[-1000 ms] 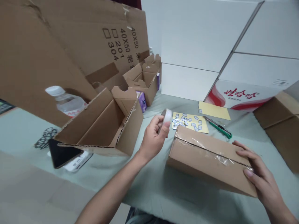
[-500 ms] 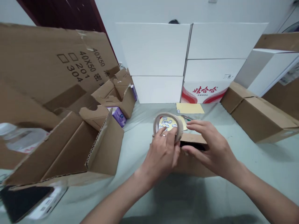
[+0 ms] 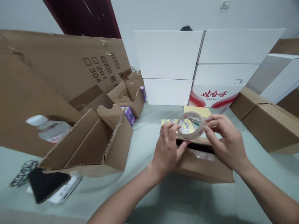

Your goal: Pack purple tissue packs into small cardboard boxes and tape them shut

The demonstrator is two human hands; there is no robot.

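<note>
Held upright over a small cardboard box (image 3: 205, 169) is a roll of clear tape (image 3: 191, 136). My left hand (image 3: 168, 147) is closed at the roll's left rim, its thumb low by the box's opening. My right hand (image 3: 225, 140) pinches the roll's right side with thumb and fingertips. A dark gap runs along the box's top, and a shiny strip of clear tape (image 3: 203, 155) lies on its near edge. Behind the roll are a yellow sheet with small printed stickers (image 3: 165, 122) and a green pen (image 3: 195, 123), partly seen through the ring.
An open cardboard box (image 3: 116, 146) stands at left, with a purple pack (image 3: 129, 115) and another open box (image 3: 133, 96) behind it. A bottle (image 3: 50, 129) and a phone (image 3: 46, 185) lie farther left. White panels (image 3: 168, 56) close the back; a closed carton (image 3: 268, 121) sits right.
The tape roll has moved right and turned; my right hand, apart from it before, now pinches its right side. My left hand has shifted to the left rim. The view has swung left.
</note>
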